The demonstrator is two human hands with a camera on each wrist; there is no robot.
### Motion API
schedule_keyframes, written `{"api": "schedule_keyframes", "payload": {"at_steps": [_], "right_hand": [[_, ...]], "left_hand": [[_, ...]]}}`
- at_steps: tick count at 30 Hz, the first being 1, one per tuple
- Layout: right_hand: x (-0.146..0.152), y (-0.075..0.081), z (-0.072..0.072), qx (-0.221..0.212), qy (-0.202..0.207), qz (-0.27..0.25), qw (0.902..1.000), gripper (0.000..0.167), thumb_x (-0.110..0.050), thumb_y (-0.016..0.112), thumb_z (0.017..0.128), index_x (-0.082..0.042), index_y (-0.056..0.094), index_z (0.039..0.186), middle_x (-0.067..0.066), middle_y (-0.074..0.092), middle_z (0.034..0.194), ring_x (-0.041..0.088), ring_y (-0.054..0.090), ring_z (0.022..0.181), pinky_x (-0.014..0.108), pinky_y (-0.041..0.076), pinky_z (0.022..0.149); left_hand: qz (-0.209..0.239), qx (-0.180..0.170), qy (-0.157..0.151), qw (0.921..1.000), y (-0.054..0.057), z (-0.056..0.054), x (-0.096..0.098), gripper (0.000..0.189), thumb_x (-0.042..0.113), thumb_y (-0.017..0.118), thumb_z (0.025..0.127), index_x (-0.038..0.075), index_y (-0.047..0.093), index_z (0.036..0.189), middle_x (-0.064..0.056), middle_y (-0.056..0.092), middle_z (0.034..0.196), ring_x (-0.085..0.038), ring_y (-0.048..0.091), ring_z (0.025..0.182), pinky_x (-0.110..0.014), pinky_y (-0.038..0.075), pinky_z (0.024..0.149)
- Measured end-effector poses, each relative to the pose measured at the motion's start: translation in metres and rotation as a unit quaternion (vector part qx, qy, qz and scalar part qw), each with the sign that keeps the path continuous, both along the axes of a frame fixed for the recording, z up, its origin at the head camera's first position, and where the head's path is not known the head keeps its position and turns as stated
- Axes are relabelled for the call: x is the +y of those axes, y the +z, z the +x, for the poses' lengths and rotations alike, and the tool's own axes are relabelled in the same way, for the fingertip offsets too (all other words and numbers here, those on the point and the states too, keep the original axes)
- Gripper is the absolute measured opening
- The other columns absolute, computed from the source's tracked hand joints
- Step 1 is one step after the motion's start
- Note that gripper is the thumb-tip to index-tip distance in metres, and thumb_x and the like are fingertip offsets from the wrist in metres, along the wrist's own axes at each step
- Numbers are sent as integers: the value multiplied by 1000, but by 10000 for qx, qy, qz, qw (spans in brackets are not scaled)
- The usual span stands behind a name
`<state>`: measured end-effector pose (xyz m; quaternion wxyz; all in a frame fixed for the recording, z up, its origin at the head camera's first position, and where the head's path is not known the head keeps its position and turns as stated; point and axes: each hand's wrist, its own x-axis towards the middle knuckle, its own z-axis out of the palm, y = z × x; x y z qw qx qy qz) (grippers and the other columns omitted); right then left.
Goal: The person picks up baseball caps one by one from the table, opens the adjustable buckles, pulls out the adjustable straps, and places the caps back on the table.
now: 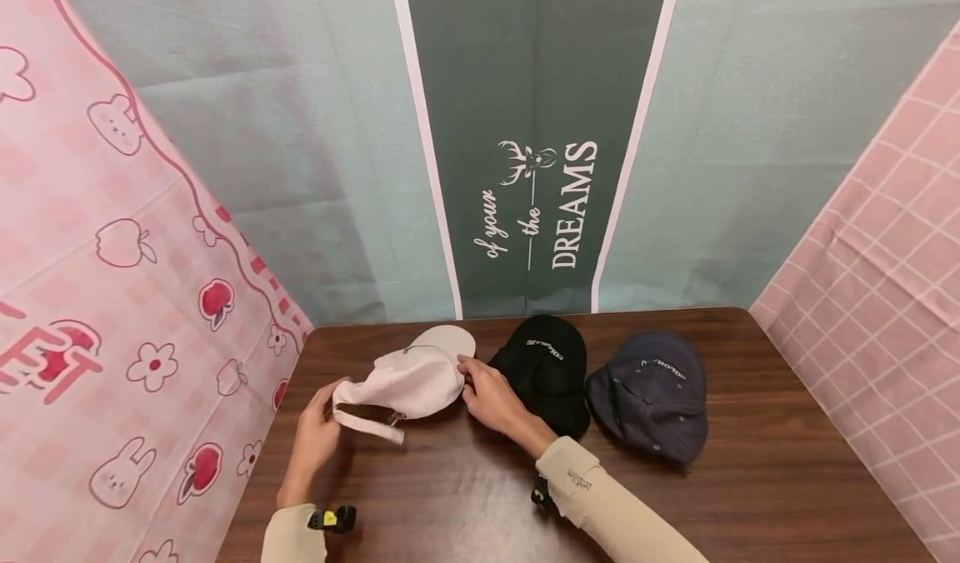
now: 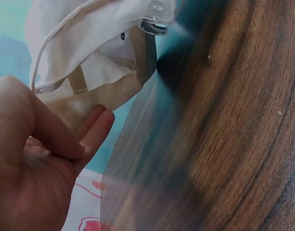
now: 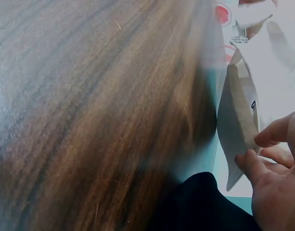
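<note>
A white baseball cap (image 1: pixel 420 380) is held between both hands at the left of the table, its brim toward the back wall and its strap opening toward me. My left hand (image 1: pixel 317 434) pinches the back edge of the cap; in the left wrist view, thumb and fingers (image 2: pixel 97 127) are at the rim, near the loose strap and metal buckle (image 2: pixel 156 18). At the other side, my right hand (image 1: pixel 495 396) pinches the cap where brim and crown meet. In the right wrist view the brim (image 3: pixel 236 125) shows edge-on beside the fingertips (image 3: pixel 251 161).
Right beside my right hand lies a black cap (image 1: pixel 551 363), partly behind the wrist. A navy cap (image 1: pixel 660 396) sits further right. All are on a brown wooden table (image 1: pixel 772 463), bordered by a printed cloth (image 1: pixel 352 171) at the back and pink cloths at the sides.
</note>
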<state>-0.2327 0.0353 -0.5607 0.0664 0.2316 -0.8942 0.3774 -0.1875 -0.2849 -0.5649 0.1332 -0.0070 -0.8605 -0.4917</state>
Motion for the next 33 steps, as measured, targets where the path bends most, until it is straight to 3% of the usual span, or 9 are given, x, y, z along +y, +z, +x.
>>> {"api": "schedule_keyframes", "payload": {"at_steps": [6, 10, 14, 23, 30, 33], "right_hand": [[1, -5, 1, -353, 143, 84, 9992, 41, 3, 62, 97, 4, 64, 138, 20, 56, 156, 33, 62, 138, 46, 57, 106], [1, -9, 1, -450, 273, 176, 9985, 45, 4, 60, 95, 7, 62, 140, 23, 52, 159, 36, 57, 143, 49, 53, 111], [0, -12, 1, -554, 361, 202, 9976, 48, 4, 60, 94, 9, 61, 142, 25, 50, 159, 38, 54, 146, 51, 49, 115], [-1, -17, 1, -949, 490, 353, 9937, 52, 1, 60, 95, 11, 55, 146, 26, 43, 164, 39, 48, 151, 51, 45, 119], [-3, -24, 1, -1072, 634, 571, 9906, 57, 1, 61, 95, 13, 50, 150, 30, 36, 167, 40, 44, 153, 52, 44, 121], [-4, -24, 2, -1169, 655, 659, 9888, 59, 0, 61, 97, 12, 46, 153, 29, 33, 169, 40, 41, 155, 51, 42, 122]], "left_hand": [[106, -132, -361, 9992, 1, 3, -3, 57, -25, 45, 87, -10, 62, 140, -31, 61, 143, 7, 58, 118, -1, 43, 95], [13, -458, -201, 9987, 3, 4, -4, 53, -17, 46, 94, -5, 63, 142, -26, 61, 148, -6, 59, 123, -1, 39, 94], [-10, -653, -35, 9979, 2, 2, -3, 45, -7, 49, 102, -3, 63, 144, -23, 61, 149, -9, 59, 124, 0, 37, 93], [-65, -252, -33, 9997, -11, -4, 1, 36, -8, 56, 102, -9, 63, 138, -27, 63, 139, -38, 59, 131, -3, 41, 95], [-269, -423, -15, 9987, -21, -6, 3, 36, -8, 56, 103, -9, 62, 138, -28, 63, 137, -41, 60, 130, -1, 38, 93], [-387, -460, 54, 9982, -23, -6, 3, 34, -7, 57, 103, -9, 64, 137, -29, 63, 135, -42, 61, 129, -5, 42, 94]]}}
